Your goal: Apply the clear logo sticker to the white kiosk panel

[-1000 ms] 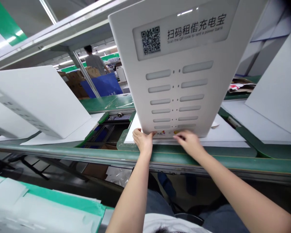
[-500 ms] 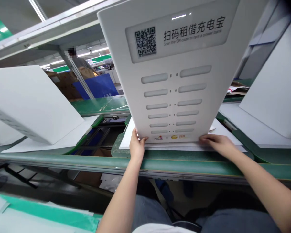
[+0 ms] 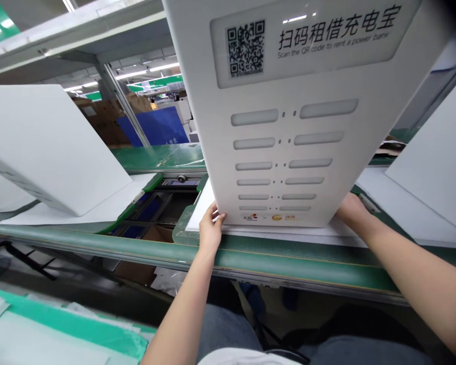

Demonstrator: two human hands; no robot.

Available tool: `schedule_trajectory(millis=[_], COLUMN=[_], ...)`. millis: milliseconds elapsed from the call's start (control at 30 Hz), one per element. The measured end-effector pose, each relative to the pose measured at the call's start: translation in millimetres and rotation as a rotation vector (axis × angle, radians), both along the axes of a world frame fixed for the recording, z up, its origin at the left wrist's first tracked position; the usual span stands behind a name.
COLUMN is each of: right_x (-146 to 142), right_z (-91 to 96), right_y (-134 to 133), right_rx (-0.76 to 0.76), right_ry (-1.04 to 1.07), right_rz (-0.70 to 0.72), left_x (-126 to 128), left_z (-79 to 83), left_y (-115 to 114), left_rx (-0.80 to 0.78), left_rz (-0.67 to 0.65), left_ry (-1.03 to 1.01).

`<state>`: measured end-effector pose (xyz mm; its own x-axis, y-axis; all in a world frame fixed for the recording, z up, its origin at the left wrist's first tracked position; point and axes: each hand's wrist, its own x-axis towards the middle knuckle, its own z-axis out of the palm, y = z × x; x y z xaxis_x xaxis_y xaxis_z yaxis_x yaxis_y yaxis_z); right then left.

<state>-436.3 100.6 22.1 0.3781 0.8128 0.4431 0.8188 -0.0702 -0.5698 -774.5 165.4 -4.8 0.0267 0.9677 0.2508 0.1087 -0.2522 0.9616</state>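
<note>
A tall white power bank rental cabinet (image 3: 289, 121) stands before me, its front tilted, with a QR code panel, two columns of slots and small logos along the bottom. It rests on a white sheet (image 3: 207, 210) over a green carrier board (image 3: 184, 228). My left hand (image 3: 210, 228) is closed on the cabinet's lower left edge, with the thumb on the front side. At the lower right edge, my right hand (image 3: 352, 209) reaches behind the cabinet. Its fingers are hidden there, so whether they grip anything does not show.
More white cabinets stand on the line, one at the left (image 3: 57, 147) and one at the right (image 3: 437, 157). A green rail (image 3: 137, 248) runs along the near side. White sheets with a green strip (image 3: 72, 324) lie at the lower left.
My right hand has moved from the cabinet's front bottom edge to behind its right side. The cabinet appears larger and farther right in view. My left hand stays at the lower left edge.
</note>
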Motion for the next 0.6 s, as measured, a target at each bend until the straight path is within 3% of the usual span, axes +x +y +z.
schedule_trajectory(millis=[267, 467, 600], right_x=[-33, -69, -91], right_z=[5.9, -17.9, -29.4], right_y=[-23, -62, -69], right_rx=[-0.004, 0.004, -0.134], right_ry=[-0.080, -0.182, -0.334], right_rz=[-0.066, -0.187, -0.279], left_x=[1, 0, 1], left_z=[0.8, 2.6, 1.6], left_y=[1, -1, -4], left_rx=[-0.027, -0.032, -0.043], left_rz=[-0.021, -0.026, -0.062], left_ry=[-0.001, 0.010, 0.002])
